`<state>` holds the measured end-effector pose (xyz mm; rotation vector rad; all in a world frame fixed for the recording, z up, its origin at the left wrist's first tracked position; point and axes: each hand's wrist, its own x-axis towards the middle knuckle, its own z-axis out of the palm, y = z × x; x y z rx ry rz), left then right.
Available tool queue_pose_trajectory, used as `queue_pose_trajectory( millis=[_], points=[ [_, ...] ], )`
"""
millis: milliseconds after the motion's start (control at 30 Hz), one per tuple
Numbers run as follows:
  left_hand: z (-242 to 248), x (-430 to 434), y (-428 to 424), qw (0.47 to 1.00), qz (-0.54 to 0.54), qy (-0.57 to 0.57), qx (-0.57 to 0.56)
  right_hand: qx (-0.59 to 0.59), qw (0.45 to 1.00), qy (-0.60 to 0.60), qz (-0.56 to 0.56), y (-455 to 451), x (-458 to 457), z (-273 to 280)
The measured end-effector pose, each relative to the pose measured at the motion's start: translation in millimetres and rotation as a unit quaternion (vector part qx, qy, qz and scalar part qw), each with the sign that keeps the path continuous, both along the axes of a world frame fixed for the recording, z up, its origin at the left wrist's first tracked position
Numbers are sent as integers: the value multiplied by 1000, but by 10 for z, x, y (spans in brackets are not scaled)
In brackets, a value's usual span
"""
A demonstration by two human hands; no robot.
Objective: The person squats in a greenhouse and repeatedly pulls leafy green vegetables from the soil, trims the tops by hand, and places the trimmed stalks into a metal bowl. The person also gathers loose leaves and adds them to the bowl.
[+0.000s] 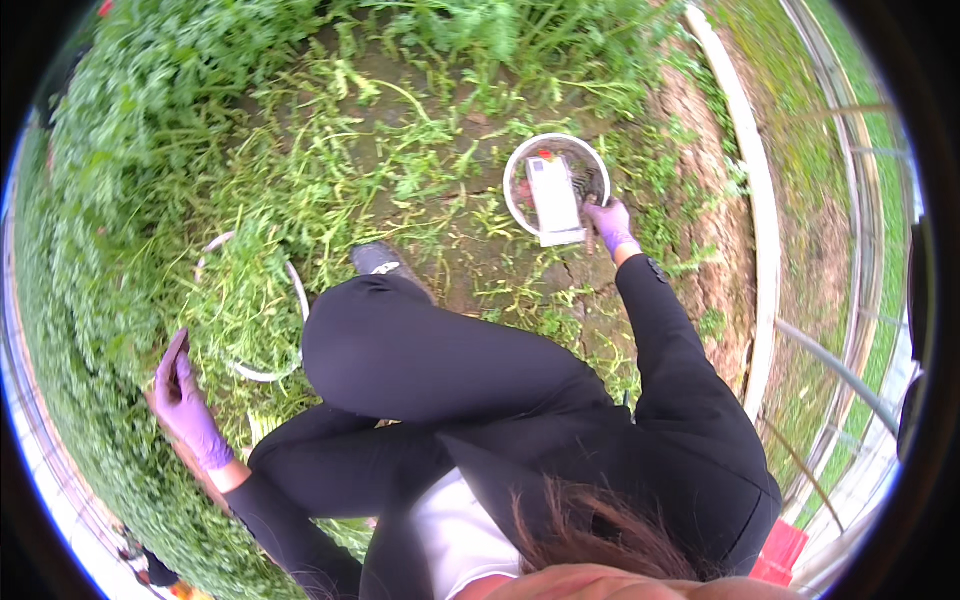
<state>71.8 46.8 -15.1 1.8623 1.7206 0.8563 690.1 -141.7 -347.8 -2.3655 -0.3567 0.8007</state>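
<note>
My right hand [611,225], in a purple glove, is at the lower right rim of a round white-rimmed bucket [515,206], gripping something brown that may be a handle. In the bucket lie a white rectangular packet [553,195], a small red item [545,154] and dark ribbed things I cannot make out. At the left, my left hand [180,397], also in a purple glove, is raised over the plants with its fingers bent and a gap before the thumb; nothing shows in it. Beside it, a white-rimmed round container [259,373] is heaped with green leafy stems [244,307].
Dense feathery green plants [112,225] grow at the left and top. Cut or fallen stems litter the soil [457,202] before my shoe [379,260]. A white pipe-like edge [761,225] curves along the right. A red object [780,553] is behind me at the lower right.
</note>
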Motion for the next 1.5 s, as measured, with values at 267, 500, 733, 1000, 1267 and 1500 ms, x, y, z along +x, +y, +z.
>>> queue_pose_trajectory(
  millis=[267, 500, 733, 1000, 1267, 1500],
  points=[
    [49, 112, -2, 998, -1, -62, 26, 73, 983, 163, 33, 1388, -734, 34],
    [226, 296, -78, 997, -3, 9, 73, 200, 920, 330, -72, 1701, -1170, -608],
    [340, 490, -219, 986, -59, 67, 141, 128, 883, 447, -71, 1197, -909, -948],
    [202, 311, -593, 949, -165, 258, 75, 42, 914, 382, 132, 2062, -2592, -653],
    [-151, -466, 85, 968, -97, 188, -135, 43, 901, 381, 205, 3464, -4559, -918],
    [-885, -839, 970, 973, -83, 100, -190, 36, 906, 345, 244, 4388, -5359, -982]
  ],
)
